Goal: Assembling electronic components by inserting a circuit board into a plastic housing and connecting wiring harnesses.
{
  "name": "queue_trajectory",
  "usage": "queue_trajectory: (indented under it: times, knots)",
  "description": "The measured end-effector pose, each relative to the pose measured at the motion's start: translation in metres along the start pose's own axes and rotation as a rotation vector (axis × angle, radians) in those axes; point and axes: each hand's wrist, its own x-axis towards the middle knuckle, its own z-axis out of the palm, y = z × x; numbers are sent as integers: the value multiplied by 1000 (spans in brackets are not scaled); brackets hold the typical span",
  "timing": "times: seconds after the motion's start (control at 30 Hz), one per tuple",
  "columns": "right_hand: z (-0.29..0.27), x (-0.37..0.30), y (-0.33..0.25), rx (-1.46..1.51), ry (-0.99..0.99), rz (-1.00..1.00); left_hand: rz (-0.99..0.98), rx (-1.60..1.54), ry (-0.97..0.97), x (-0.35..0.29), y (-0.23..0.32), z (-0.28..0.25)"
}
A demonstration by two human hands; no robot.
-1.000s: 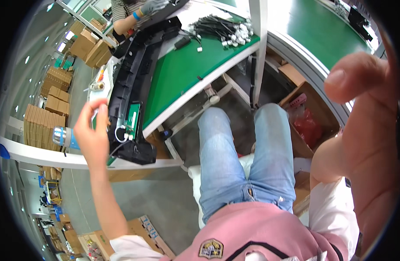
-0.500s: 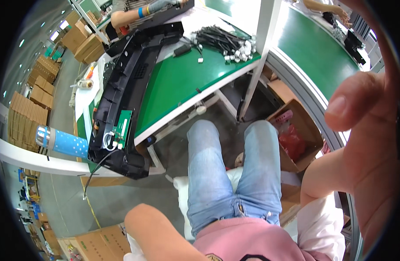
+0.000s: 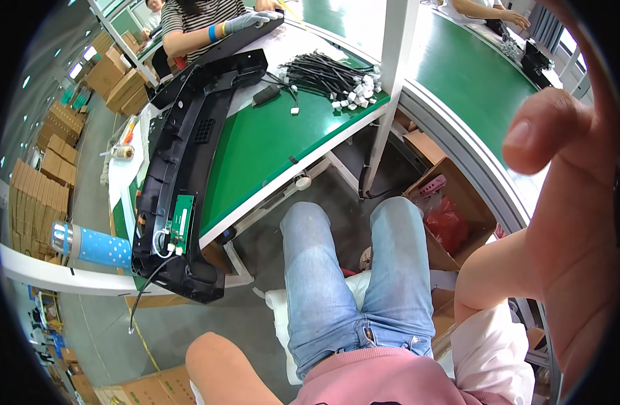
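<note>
My right hand is raised close to the camera at the right rim. Its thumb stands out, apart from a finger that runs up along the edge; the other fingers are cut off, and nothing shows in the part I see. Of my left arm only the bent elbow appears at the bottom, with the hand out of view. Away from both hands, a long black plastic housing lies on the green-topped table at left. A green circuit board with white connectors and a dark cable sits in its near end.
Black cables with white plugs are heaped at the table's far side. A blue dotted bottle lies by the housing. A white post rises at the table corner. An open carton stands below right. Across the table is a co-worker's gloved hand.
The view has shifted slightly, so the near table and housing sit a little lower and further left. My right hand stays raised at the rim. The co-worker's gloved hand shows more fully.
</note>
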Motion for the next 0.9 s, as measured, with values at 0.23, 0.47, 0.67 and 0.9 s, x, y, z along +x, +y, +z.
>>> queue_trajectory:
  times: [0.23,0.47,0.67,0.9]
  knots:
    - [-9,-5,-16,-5,-4,-61,89,1,0,0,-3,8]
    - [-8,-6,-18,-26,-16,-4,145,-48,103,-20,-6,14]
    - [-17,4,-16,-49,-10,4,190,-79,151,-21,-7,22]
    - [-17,-1,-40,-81,-20,-110,301,-92,101,-16,0,11]
